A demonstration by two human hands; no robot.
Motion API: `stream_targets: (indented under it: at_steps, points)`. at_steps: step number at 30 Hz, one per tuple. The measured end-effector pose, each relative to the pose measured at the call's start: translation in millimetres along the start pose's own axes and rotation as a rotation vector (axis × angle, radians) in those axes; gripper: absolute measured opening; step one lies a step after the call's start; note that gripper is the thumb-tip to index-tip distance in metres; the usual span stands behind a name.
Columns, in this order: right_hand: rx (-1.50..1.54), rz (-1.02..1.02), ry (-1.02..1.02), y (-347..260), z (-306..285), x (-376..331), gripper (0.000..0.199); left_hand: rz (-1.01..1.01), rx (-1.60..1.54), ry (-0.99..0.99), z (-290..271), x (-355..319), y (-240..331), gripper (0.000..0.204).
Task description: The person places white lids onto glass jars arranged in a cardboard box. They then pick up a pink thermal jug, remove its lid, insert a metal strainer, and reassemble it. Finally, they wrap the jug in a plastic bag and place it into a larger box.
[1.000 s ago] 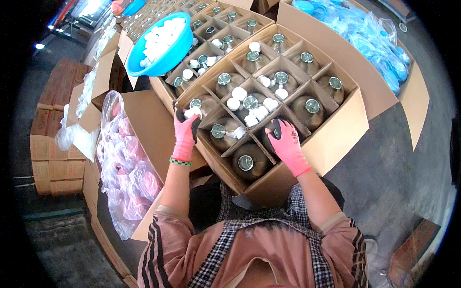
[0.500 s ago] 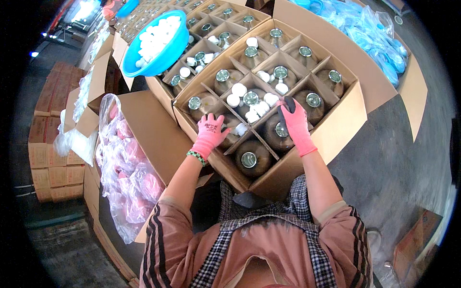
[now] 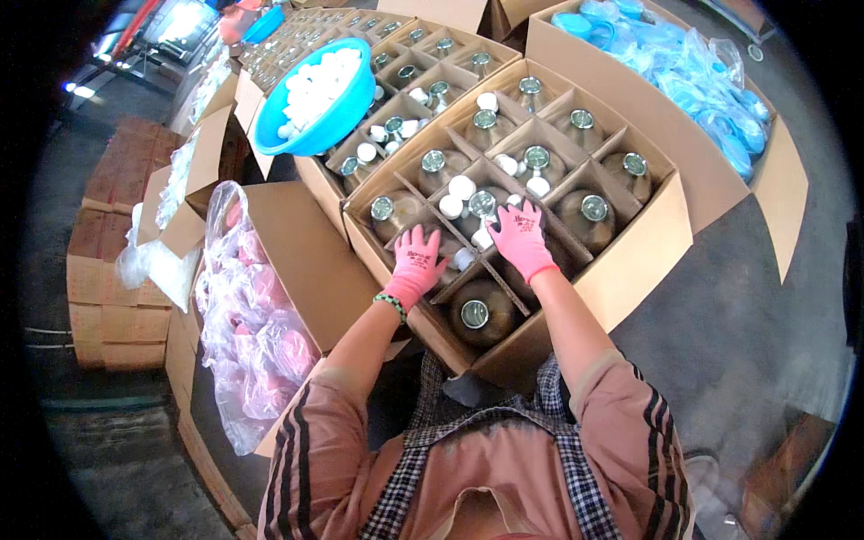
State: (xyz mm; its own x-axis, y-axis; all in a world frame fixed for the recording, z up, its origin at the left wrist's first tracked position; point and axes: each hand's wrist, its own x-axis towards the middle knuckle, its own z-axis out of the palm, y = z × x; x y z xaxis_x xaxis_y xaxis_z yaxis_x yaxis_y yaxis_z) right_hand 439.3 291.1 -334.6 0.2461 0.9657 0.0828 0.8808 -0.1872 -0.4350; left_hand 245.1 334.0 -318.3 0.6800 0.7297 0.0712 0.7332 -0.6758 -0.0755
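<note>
A cardboard box (image 3: 634, 270) with card dividers holds several brown glass bottles, one per cell. My left hand (image 3: 416, 261), in a pink glove, lies palm down with fingers spread over a bottle in the front-left cell. My right hand (image 3: 520, 236), also gloved, rests flat over the cell beside it, fingertips by loose white caps (image 3: 461, 187) on the dividers. One white cap (image 3: 463, 258) lies between the hands. The nearest bottle (image 3: 474, 313) stands uncapped in front of both hands. Whatever sits under the palms is hidden.
A blue bowl (image 3: 346, 112) of white caps sits on a second divided box of bottles (image 3: 423, 72) behind. A clear bag of pink items (image 3: 261, 324) lies in an open carton at my left. A carton of blue bags (image 3: 684, 63) stands at the right. Flat cartons (image 3: 103, 270) are stacked far left.
Both hands have moved forward and down from the box's near corner onto the front cells. The left hand, earlier shut on white caps, now lies flat with fingers spread.
</note>
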Motion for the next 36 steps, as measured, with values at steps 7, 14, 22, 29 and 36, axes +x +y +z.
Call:
stream_targets:
  at_steps: [7,14,22,29,36]
  points:
    - [-0.208,0.166,0.002,-4.0,30.7,21.2,0.040,0.020,-0.127,-0.413,-10.1,29.5,46.4,0.030]
    - [0.027,0.112,-0.064,-12.8,15.9,15.4,0.047,-0.052,-1.354,-0.550,86.0,25.0,-27.4,0.029]
    - [0.182,-0.068,-0.201,33.8,-66.0,-56.3,0.036,-0.491,-1.241,-0.062,38.9,5.7,32.0,0.039]
    - [-0.064,0.062,-0.234,16.1,-38.5,-66.8,0.056,-0.246,-0.797,0.189,-43.6,-50.1,52.8,0.041]
    - [-0.107,0.127,-0.387,21.0,-27.2,-40.3,0.058,-0.205,-0.751,0.043,-48.4,-74.1,46.0,0.047]
